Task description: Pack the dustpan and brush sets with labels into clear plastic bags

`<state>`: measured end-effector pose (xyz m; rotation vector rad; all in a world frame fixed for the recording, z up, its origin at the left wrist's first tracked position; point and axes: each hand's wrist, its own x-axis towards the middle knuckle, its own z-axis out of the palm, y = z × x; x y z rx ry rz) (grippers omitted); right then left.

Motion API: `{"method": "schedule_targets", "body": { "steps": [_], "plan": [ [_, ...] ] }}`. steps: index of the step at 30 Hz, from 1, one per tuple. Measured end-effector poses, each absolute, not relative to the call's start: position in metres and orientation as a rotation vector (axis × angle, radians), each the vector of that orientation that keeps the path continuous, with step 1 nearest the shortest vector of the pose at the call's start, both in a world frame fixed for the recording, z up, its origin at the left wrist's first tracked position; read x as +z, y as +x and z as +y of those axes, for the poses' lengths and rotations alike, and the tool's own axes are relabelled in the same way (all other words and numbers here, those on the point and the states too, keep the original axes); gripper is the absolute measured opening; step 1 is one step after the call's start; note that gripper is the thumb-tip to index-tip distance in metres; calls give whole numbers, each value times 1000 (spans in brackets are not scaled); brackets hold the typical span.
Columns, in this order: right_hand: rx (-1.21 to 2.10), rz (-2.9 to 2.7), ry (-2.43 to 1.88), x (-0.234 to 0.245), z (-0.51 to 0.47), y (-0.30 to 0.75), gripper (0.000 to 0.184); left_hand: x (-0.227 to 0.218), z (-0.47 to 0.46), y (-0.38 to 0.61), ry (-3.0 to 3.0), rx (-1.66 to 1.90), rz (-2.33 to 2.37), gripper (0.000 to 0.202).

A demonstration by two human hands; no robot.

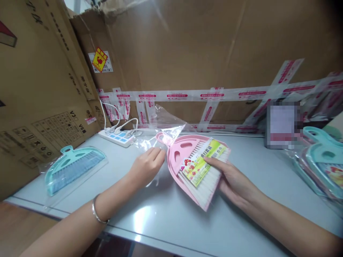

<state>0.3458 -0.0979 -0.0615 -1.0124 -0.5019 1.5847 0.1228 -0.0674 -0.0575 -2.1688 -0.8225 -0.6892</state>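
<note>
A pink dustpan (175,150) with a white-bristled brush (206,189) nested in it is held up over the table, tilted. My right hand (230,178) grips its right side, thumb on top of the yellow-green label card (199,166) and fingers underneath. My left hand (148,166) is closed on a clear plastic bag (171,130), just left of the dustpan's handle. The bag spreads behind and around the handle; how far it still covers the dustpan I cannot tell.
A bagged turquoise dustpan set (75,167) lies at left. Several more bagged sets (321,160) are stacked at right. A white power strip (116,137) with plugs, a blurred upright object (281,125) and large cardboard boxes (187,46) border the table (120,221).
</note>
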Motion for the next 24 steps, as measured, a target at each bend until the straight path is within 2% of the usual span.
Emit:
{"method": "schedule_targets", "body": {
  "steps": [4,12,19,22,24],
  "plan": [
    [1531,-514,-1041,-62,-101,341,43,-54,-69,125,-2187,-638,-762,20],
    [1725,-556,-966,-71,-103,334,30,-29,-69,156,-2437,-552,-770,29],
    [1588,-392,-908,-70,-90,344,35,-52,-70,155,-2482,-611,-742,24],
    [1524,-344,-907,-68,-88,346,39,-58,-70,152,-2638,-808,-785,17],
    [1502,-331,-914,-65,-88,345,40,-57,-68,151,-2650,-1133,-983,18]
  ]
}}
